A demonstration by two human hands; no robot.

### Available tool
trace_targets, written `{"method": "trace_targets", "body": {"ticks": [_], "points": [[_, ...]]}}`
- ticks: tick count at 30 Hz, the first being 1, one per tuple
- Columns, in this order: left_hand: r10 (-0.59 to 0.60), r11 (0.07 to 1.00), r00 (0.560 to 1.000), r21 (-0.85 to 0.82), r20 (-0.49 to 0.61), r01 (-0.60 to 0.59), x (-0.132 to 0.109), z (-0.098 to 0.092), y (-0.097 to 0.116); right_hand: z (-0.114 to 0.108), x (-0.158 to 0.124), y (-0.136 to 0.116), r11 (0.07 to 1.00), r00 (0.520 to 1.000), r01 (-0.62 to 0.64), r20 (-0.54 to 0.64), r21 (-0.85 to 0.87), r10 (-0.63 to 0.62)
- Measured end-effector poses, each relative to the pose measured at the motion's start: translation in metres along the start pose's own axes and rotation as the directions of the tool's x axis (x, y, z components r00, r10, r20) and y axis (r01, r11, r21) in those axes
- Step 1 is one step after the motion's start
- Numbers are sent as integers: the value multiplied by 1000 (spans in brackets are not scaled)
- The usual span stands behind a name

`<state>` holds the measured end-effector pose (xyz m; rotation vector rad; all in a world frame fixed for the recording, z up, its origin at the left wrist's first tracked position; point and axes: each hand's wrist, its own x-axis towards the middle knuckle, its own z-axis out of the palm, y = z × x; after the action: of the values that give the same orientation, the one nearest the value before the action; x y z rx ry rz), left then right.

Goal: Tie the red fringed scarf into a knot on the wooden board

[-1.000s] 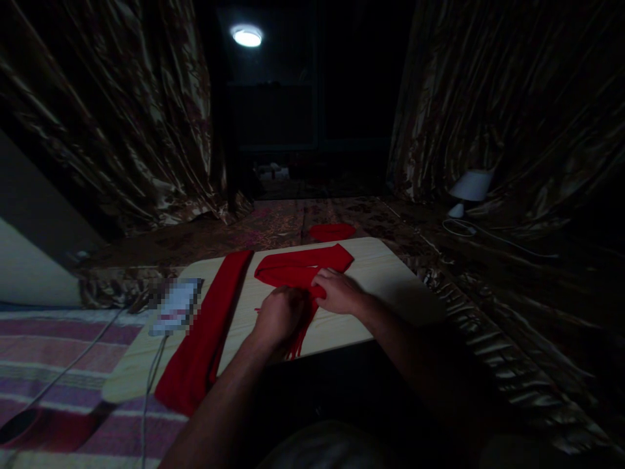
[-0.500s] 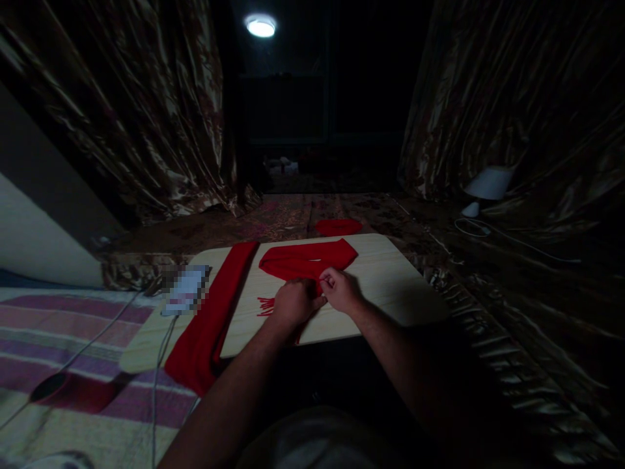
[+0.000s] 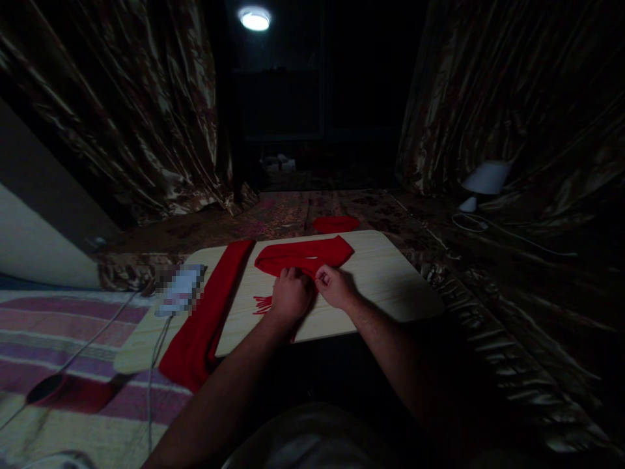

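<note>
A red fringed scarf (image 3: 303, 255) lies folded on a light wooden board (image 3: 385, 273) in a dim room. My left hand (image 3: 290, 295) rests on the scarf's near part with fingers curled, gripping the cloth; red fringe (image 3: 262, 303) sticks out to its left. My right hand (image 3: 333, 286) sits just beside it, pinching the scarf's folded edge. A second long red scarf (image 3: 209, 309) runs down the board's left side and hangs over the near edge.
A blurred phone-like object (image 3: 180, 290) with a cable lies at the board's left. A small red piece (image 3: 336, 223) lies beyond the board. A white lamp (image 3: 483, 182) stands at right. Shiny brown curtains (image 3: 122, 117) hang on both sides; a striped blanket (image 3: 58, 339) is at left.
Both hands slid a little farther up the scarf and closer together. The fringe at the left hand came into view. The camera shifted slightly.
</note>
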<state>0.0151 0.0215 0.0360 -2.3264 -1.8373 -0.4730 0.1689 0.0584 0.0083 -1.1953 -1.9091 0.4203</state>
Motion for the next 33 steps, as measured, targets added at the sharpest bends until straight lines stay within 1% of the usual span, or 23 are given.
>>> {"method": "trace_targets", "body": {"ticks": [4,8,9,11,13,14,16,18,20,22,25,28,33], "points": [[73,997,997,30,20,-73,5,-2,-1,-2,-1,-1,999,1000,8,1,-47,-8],[114,993,992,48,-47,-112,9,-4,-5,-2,-1,-1,998,1000,22,-20,-53,-23],[141,989,989,45,-44,-139,8,-4,-6,-2,-1,0,998,999,23,-28,-56,-24],[214,977,977,21,-5,-214,5,-2,-8,-1,-1,1,998,999,27,-39,-57,-29],[260,965,966,-27,19,-259,0,1,-10,0,-1,1,998,999,32,-28,-46,-33],[256,966,967,-49,15,-255,-3,2,-11,1,-1,1,999,999,34,-16,-41,-34],[208,975,978,-78,8,-206,-6,3,-12,0,-1,-1,998,999,36,8,-48,-36],[172,982,984,-86,49,-167,-8,1,-13,-1,-2,-4,995,998,59,35,-80,-56],[182,981,977,-85,112,-173,-9,-2,-13,-4,-4,-8,987,995,91,64,-131,-83],[208,977,966,-81,151,-198,-13,-5,-14,-7,-6,-11,972,991,112,96,-206,-93],[197,980,968,-61,158,-190,-22,-9,-17,-8,-10,-13,938,987,130,127,-322,-93],[182,983,970,-48,159,-177,-36,-13,-22,-8,-12,-14,916,987,141,127,-376,-100],[254,964,952,-121,171,-236,-61,-26,-30,-8,-12,-14,901,985,150,140,-408,-101]]}}
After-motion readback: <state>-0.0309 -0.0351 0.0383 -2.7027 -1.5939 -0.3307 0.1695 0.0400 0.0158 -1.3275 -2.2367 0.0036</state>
